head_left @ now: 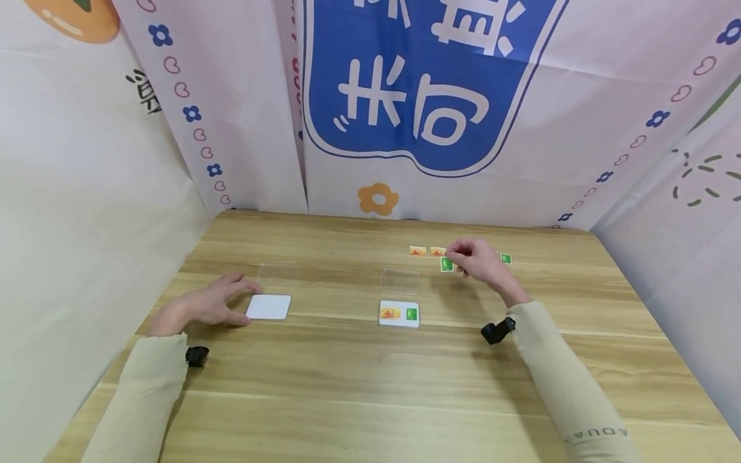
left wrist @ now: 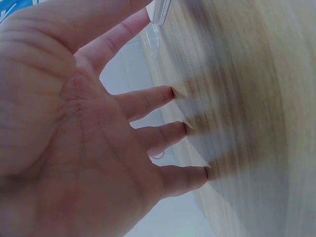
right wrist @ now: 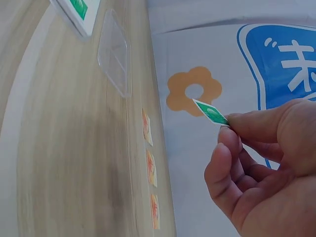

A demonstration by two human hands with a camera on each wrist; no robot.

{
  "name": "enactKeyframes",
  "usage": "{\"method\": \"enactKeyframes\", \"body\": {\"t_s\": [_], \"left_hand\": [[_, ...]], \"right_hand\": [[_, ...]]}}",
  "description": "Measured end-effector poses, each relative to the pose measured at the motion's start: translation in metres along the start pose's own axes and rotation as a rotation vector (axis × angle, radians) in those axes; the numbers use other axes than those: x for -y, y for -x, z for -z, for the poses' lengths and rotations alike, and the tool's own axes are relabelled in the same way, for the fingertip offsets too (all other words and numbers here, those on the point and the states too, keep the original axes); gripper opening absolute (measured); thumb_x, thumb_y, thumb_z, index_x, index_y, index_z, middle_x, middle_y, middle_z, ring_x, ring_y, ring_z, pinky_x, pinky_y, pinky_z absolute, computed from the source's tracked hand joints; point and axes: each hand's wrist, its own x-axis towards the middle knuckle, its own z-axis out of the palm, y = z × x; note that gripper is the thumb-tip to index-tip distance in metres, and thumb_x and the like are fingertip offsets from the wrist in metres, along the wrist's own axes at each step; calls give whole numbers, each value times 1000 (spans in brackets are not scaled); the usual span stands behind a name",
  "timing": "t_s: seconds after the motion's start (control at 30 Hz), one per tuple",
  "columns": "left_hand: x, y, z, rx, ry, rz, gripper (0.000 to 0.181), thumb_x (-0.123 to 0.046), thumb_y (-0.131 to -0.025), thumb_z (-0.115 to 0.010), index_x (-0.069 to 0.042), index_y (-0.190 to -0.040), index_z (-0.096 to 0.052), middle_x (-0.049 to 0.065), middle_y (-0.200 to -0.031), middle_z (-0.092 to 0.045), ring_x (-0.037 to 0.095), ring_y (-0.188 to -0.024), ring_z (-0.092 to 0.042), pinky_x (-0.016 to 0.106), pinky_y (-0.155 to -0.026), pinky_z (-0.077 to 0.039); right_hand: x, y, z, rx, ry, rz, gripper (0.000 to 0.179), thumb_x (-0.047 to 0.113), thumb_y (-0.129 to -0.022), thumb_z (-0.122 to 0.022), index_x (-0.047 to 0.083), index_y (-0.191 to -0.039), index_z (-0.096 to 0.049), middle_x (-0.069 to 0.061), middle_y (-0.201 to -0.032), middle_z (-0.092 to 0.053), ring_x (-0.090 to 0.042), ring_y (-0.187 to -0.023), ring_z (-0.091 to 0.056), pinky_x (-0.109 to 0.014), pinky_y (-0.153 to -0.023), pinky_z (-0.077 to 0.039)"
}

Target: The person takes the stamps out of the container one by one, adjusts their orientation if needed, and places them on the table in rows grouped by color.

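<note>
My right hand pinches a small green stamp between thumb and index finger, lifted above the table's far right; the right wrist view shows the stamp tilted at the fingertips. At the left, my left hand has its fingers spread, thumb and index at the left edge of a blank white card. The other fingertips rest on the wood. A second white card lies mid-table, bearing an orange stamp and a green stamp.
Clear plastic covers lie behind each card, one at left and one in the middle. Orange stamps line up near the table's back edge. Another green stamp lies right of my right hand. A printed curtain hangs behind.
</note>
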Motion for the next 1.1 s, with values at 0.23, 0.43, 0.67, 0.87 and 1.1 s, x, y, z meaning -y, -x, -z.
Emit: {"method": "enactKeyframes", "body": {"t_s": [0.23, 0.43, 0.67, 0.87, 1.1], "left_hand": [[0, 0, -1, 1, 12, -1, 58, -32, -83, -78, -11, -131, -54, 44, -150, -19, 66, -136, -17, 80, -101, -21], [2, 0, -1, 0, 13, -1, 58, -32, -83, -78, -12, -131, -54, 44, -150, -18, 66, -136, -17, 80, -100, -21], [4, 0, -1, 0, 6, -5, 58, -33, -84, -77, -12, -132, -53, 44, -150, -19, 66, -136, -17, 79, -101, -22], [4, 0, -1, 1, -8, 2, 57, -34, -84, -77, -13, -132, -53, 44, -150, -18, 65, -136, -18, 79, -101, -21], [2, 0, -1, 8, 5, 15, 57, -32, -84, -77, -13, -132, -53, 44, -151, -16, 66, -136, -15, 80, -101, -21]], "right_hand": [[-9, 0, 13, -9, 24, -2, 23, 20, -101, -56, 2, -113, -64, -11, -94, -63, -22, -77, -58, -36, -67, -56], [-13, 1, 22, -8, 22, -13, 24, 20, -101, -56, 1, -114, -63, -12, -96, -62, -29, -83, -59, -34, -67, -55], [-18, 1, 33, -15, 33, -14, 26, 21, -101, -56, 0, -114, -63, -13, -97, -63, -24, -82, -59, -30, -66, -55], [-24, 2, 45, -31, 33, -9, 28, 21, -101, -56, -1, -116, -63, -12, -95, -62, -22, -79, -60, -27, -65, -54], [-28, 4, 54, -41, 36, -22, 28, 20, -101, -55, -3, -117, -62, -9, -92, -61, -18, -77, -59, -26, -65, -54]]}}
